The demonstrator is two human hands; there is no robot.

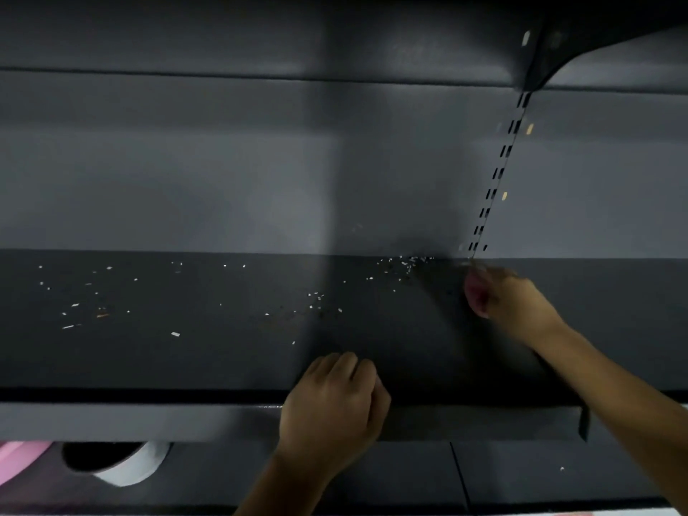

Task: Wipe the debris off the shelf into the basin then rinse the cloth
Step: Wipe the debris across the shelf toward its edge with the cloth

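Note:
A dark grey shelf (223,359) runs across the view, strewn with small white bits of debris (316,299), thickest near the back corner (405,264) and at the left. My right hand (510,299) is at the back right of the shelf, blurred, closed on a pink cloth (474,292) pressed against the surface. My left hand (331,400) rests over the shelf's front lip with its fingers curled and nothing visible in it. Below the shelf at the lower left, a pink basin's edge (18,459) shows.
A slotted upright rail (499,173) rises from the shelf's back right corner to an upper shelf bracket (547,50). A white round container with a dark opening (119,463) sits below the shelf at the left. A lower shelf (521,474) lies beneath.

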